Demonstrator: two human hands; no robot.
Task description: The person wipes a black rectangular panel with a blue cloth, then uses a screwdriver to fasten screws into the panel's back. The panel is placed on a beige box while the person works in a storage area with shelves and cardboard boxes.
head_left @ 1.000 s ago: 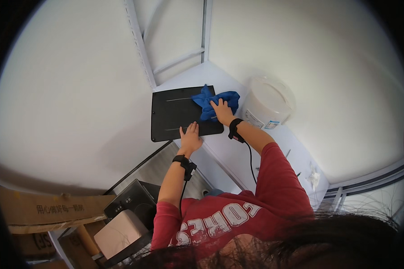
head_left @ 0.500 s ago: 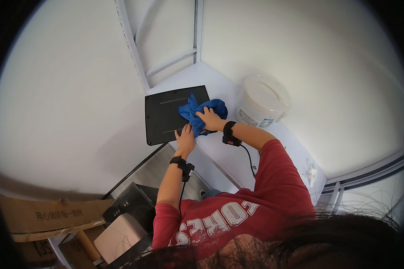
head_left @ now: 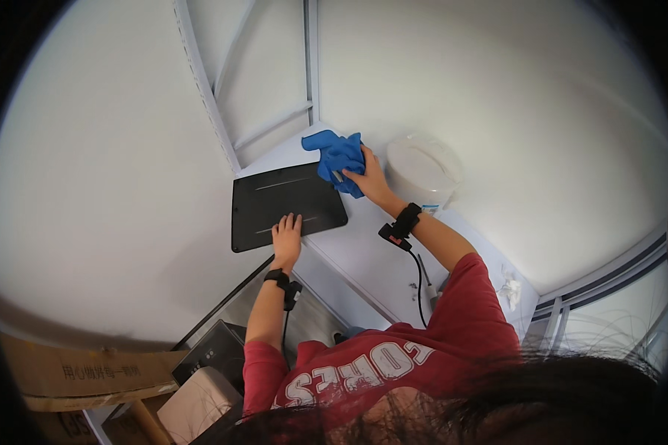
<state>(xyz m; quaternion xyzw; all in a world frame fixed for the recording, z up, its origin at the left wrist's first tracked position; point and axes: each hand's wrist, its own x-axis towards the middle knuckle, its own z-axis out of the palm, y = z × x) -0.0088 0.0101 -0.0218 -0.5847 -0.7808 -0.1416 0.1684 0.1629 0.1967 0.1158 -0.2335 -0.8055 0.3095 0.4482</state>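
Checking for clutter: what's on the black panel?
The left hand rests on the panel; the blue cloth in the right hand hides its far right corner. What they cover isn't visible.

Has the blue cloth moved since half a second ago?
Yes: against the white bucket, the blue cloth has shifted upward in view, toward the far right corner of the black panel.

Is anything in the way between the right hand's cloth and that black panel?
Nothing visible: the blue cloth, held in the right hand, overlaps the black panel in this view, though contact is unclear. The left hand rests along the panel's near side; the white bucket stands off to the right.
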